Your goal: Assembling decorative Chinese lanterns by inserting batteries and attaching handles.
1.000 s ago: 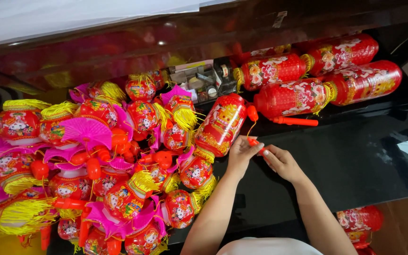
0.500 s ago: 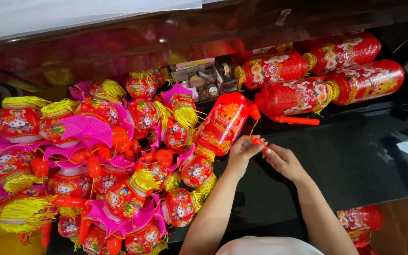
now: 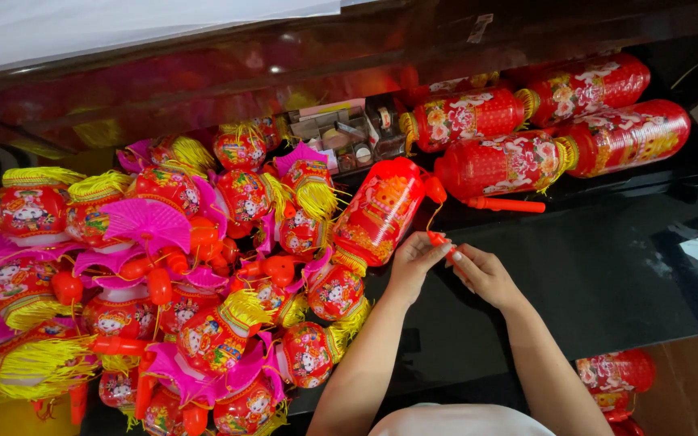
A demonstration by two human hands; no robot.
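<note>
A red cylindrical paper lantern [image 3: 377,211] with gold print lies tilted on the black table [image 3: 607,274]. A thin yellow cord runs from its top cap to a small red plastic handle piece [image 3: 439,239]. My left hand [image 3: 415,260] and my right hand [image 3: 482,273] meet just right of the lantern, and the fingertips of both pinch this red piece. Both forearms reach up from the bottom edge of the view.
A big heap of small red lanterns with yellow tassels and pink fans [image 3: 155,282] fills the left. Several long red lanterns [image 3: 551,137] lie at the back right, a red stick [image 3: 506,205] below them. A small box of oddments [image 3: 341,133] stands behind. Another lantern [image 3: 616,373] is at the lower right.
The hands have stayed by the lantern; the fingers have shifted slightly on the red piece, bringing it up a little between both hands. The lantern has hardly moved.
</note>
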